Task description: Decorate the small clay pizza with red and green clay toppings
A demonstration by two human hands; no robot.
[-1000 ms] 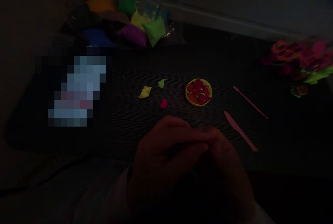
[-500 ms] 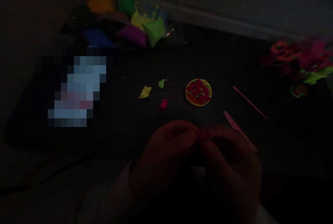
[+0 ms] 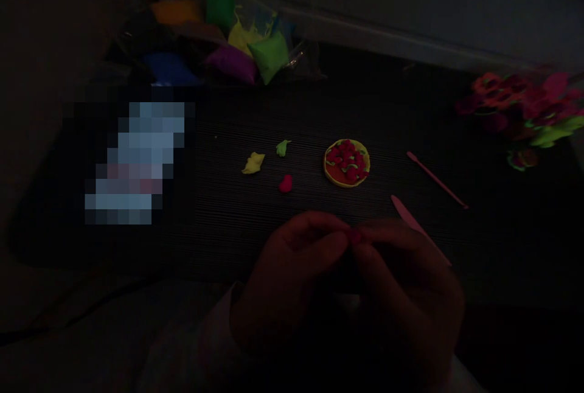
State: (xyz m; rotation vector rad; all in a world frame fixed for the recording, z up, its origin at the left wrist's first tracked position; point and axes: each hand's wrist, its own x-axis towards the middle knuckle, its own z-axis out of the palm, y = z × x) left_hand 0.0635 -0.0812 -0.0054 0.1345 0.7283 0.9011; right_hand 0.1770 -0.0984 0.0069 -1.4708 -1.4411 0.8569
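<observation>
Between the fingertips of my left hand [image 3: 296,265] and my right hand [image 3: 410,283] sits a small piece of red-pink clay [image 3: 356,235], pinched from both sides at the table's front edge. Beyond my hands lies a round yellow-rimmed clay tart [image 3: 335,172] topped with red balls and green bits; its front left part shows bare orange-red. Left of the tart are a lump of red-pink clay [image 3: 286,184], a scrap of green clay [image 3: 282,148] and a flattened bit of yellow clay [image 3: 253,163]. The scene is very dark.
A pink modelling knife [image 3: 413,219] lies partly behind my right hand, with a thin pink modelling stick [image 3: 437,180] beyond it. Colourful clay packets [image 3: 270,57] are heaped at the back left. A pixelated bright screen [image 3: 141,156] is at left, and colourful clay pieces [image 3: 524,101] at right.
Both hands keep their pinch on the clay, with only a slight shift of the fingers. The whole view has moved a little; the things on the table stay in place.
</observation>
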